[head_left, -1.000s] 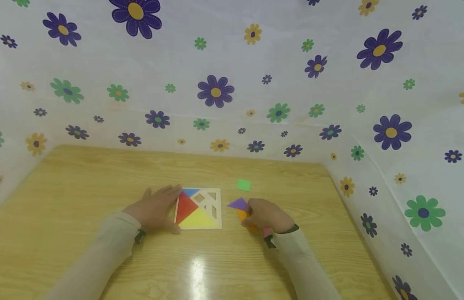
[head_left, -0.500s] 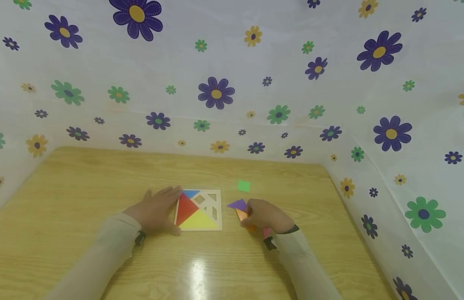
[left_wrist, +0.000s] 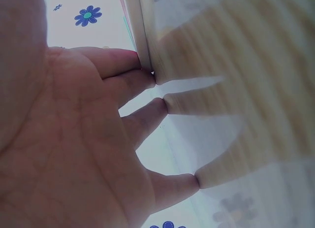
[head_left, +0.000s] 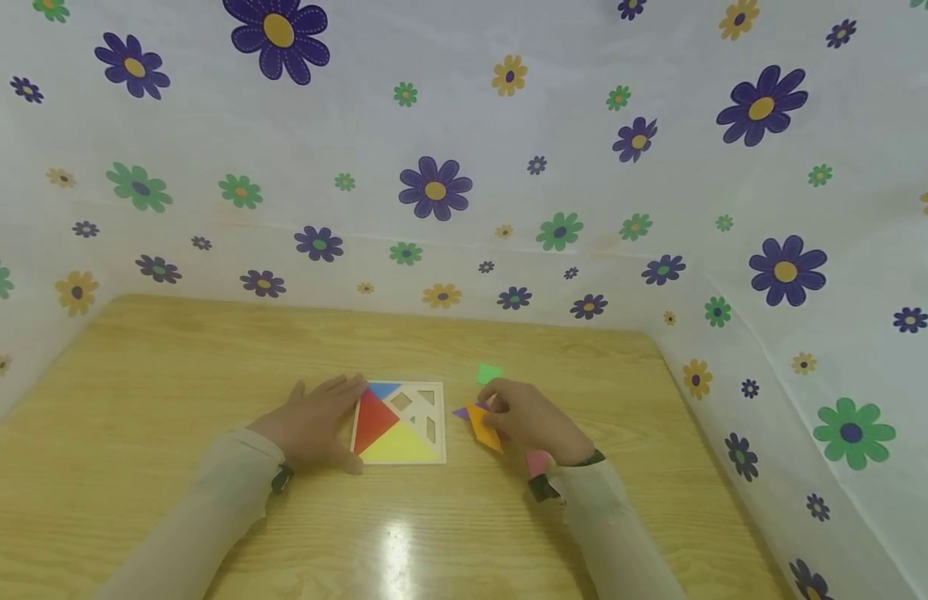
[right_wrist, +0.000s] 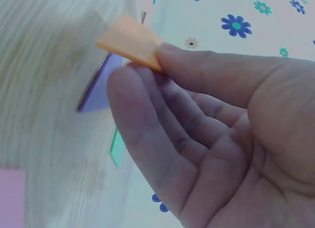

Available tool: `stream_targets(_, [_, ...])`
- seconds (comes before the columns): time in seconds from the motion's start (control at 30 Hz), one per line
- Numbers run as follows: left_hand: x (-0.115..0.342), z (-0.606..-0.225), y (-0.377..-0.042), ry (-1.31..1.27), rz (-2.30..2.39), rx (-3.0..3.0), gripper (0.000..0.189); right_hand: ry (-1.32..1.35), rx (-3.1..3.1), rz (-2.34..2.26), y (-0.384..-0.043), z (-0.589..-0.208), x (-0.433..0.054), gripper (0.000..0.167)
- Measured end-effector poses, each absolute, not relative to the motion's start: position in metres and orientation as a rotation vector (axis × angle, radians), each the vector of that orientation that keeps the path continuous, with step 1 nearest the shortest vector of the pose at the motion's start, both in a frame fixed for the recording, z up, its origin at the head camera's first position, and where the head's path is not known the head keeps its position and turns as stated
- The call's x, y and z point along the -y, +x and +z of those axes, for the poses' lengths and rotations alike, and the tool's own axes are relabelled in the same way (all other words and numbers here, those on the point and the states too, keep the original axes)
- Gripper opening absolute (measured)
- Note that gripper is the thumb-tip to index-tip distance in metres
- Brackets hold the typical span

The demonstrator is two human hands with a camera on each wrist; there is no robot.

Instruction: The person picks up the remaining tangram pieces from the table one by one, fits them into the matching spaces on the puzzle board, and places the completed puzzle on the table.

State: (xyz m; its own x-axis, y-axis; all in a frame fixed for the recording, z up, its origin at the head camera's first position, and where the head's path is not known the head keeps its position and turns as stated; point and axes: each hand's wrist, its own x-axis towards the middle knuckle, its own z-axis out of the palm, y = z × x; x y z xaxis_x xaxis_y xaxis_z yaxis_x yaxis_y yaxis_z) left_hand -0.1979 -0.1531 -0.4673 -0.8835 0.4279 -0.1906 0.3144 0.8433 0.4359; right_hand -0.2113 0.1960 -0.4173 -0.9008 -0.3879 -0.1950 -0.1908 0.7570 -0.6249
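Note:
My left hand lies with fingers extended at the left edge of a tangram board; in the left wrist view its fingertips touch the tabletop and the board's side. Red, yellow and blue triangles fill recesses in the board, and several recesses at its right are bare. Right of the board, my right hand pinches an orange tangram piece between thumb and fingers, tilted above the table. Behind it a purple triangle lies on the table, partly covered in the head view.
A green piece lies beyond the right hand. Near the right wrist is a pink piece, partly hidden by the arm. A white flowered sheet rises at the back and sides of the wooden table.
My right hand has lifted and tilted the orange piece and shifted slightly away from me, now covering most of the purple triangle and part of the green piece. The left hand has stayed at the board.

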Motion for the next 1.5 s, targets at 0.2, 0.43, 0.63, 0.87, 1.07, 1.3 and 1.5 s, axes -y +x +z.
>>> stream_targets(0.2, [0.154,-0.469,-0.199,0.564,0.578,-2.735,0.125,-0.472,-2.673,-1.008,-0.216,-0.412,-0.189,0.006])
stream_targets(0.43, [0.153,-0.468,-0.199,0.563,0.56,-2.737,0.125,-0.51,-2.762,-1.034,-0.222,-0.405,-0.179,0.011])
stream_targets(0.63, [0.152,-0.461,-0.197,0.563,0.568,-2.732,0.123,-0.504,-2.792,-1.125,-0.224,-0.407,-0.169,0.005])
stream_targets(0.87, [0.153,-0.46,-0.197,0.575,0.567,-2.731,0.123,-0.56,-2.825,-1.136,-0.22,-0.41,-0.164,0.004])
stream_targets(1.07, [0.151,-0.461,-0.196,0.553,0.574,-2.722,0.123,-0.548,-2.843,-1.128,-0.218,-0.41,-0.162,0.004])
stream_targets(1.3, [0.151,-0.461,-0.196,0.556,0.558,-2.726,0.121,-0.531,-2.846,-1.072,-0.217,-0.412,-0.156,0.008])
stream_targets(1.5, [0.152,-0.46,-0.197,0.557,0.555,-2.73,0.121,-0.533,-2.812,-1.059,-0.216,-0.415,-0.151,0.006])
